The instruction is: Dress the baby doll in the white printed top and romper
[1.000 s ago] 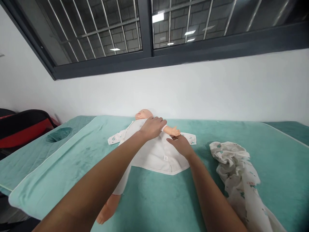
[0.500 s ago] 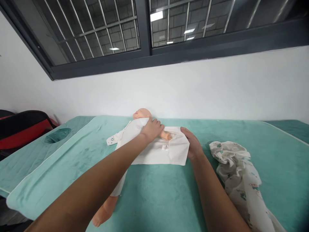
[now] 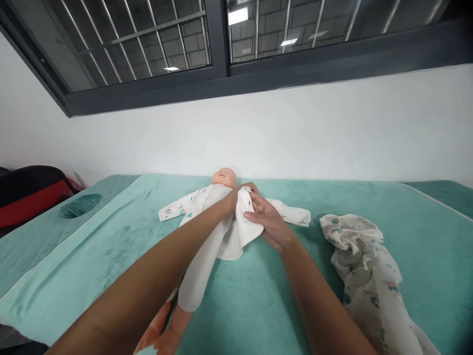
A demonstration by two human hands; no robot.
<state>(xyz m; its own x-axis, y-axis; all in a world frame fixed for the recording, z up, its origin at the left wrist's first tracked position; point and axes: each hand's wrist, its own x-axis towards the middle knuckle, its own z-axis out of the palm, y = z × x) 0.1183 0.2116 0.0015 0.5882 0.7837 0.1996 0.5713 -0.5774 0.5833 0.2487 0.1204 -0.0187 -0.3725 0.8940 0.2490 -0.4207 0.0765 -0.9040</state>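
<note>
A baby doll (image 3: 224, 176) lies on its back on a teal padded table (image 3: 111, 246), head toward the wall. It wears a white garment (image 3: 207, 256) with small green prints. My right hand (image 3: 268, 222) pinches the garment's front flap over the doll's chest. My left hand (image 3: 236, 197) is mostly hidden behind that flap, at the doll's chest, with its fingers curled on the cloth. The doll's bare feet (image 3: 166, 330) stick out near the bottom edge.
A crumpled white printed cloth (image 3: 365, 266) lies on the table to the right. A round hole (image 3: 76, 205) is in the table's left end. A black and red bag (image 3: 29, 192) sits at far left. A white wall and barred window stand behind.
The garment's right flap, spread flat to the right before, has been lifted and drawn over the doll's chest. Both hands came together at the chest. The doll's right sleeve now lies stretched out.
</note>
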